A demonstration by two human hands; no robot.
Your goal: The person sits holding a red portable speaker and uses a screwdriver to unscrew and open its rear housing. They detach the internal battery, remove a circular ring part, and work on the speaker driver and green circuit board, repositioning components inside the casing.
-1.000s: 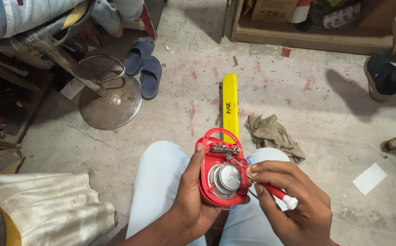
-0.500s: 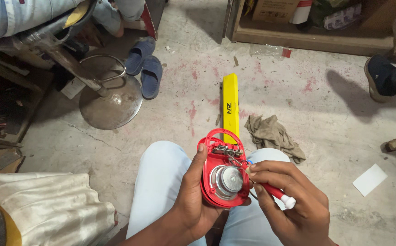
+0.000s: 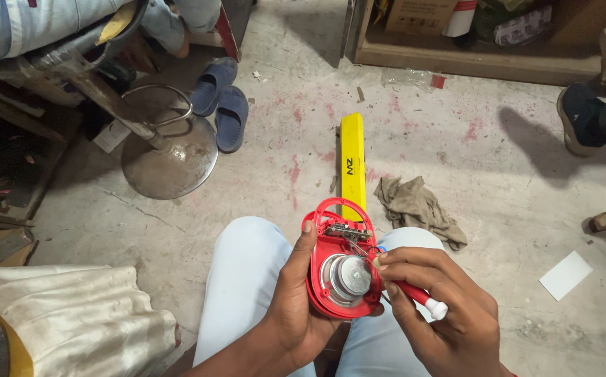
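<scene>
1. Left hand [image 3: 296, 314] is wrapped around an opened red speaker casing [image 3: 338, 269], held above the person's lap.
2. Right hand [image 3: 442, 307] pinches a red-handled screwdriver [image 3: 414, 294], tip inside the casing.
3. Yellow bar [image 3: 352, 164] and crumpled rag [image 3: 414, 206] lie on the floor beyond.

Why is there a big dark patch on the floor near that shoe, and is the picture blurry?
Head view: the patch is a shadow falling on the concrete beside the dark shoe. Head view: light is soft, without glare; the red device and both hands look sharp, not blurry.
</scene>
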